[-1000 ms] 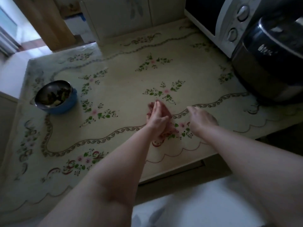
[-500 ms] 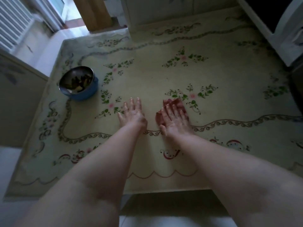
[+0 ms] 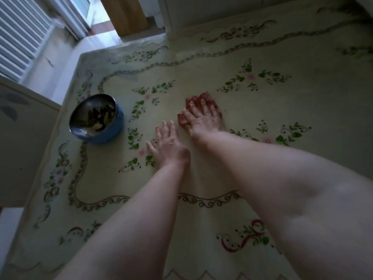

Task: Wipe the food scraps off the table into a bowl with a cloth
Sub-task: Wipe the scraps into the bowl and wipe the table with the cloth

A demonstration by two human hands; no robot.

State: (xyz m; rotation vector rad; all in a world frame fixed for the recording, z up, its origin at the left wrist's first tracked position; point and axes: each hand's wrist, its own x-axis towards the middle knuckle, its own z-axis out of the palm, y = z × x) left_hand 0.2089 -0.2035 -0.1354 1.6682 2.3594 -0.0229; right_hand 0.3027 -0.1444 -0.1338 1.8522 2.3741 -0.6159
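Note:
A reddish cloth (image 3: 193, 101) lies flat on the table (image 3: 282, 102), which has a cream floral cover. My right hand (image 3: 203, 116) presses down on the cloth with fingers spread, covering most of it. My left hand (image 3: 167, 142) rests palm down on the bare table just left of and nearer than the cloth, holding nothing. A blue bowl (image 3: 96, 118) with a steel inside stands to the left and holds dark food scraps (image 3: 101, 118). No loose scraps show on the table surface.
A white cabinet (image 3: 22, 138) stands against the table's left edge. At the far left are a ribbed white radiator (image 3: 20, 33) and a wooden post (image 3: 125, 13). The table's near scalloped edge runs along the bottom.
My right hand has taken over the cloth and slid it forward and left, toward the bowl. My left hand let go of it and now lies flat on the table. The camera has swung left.

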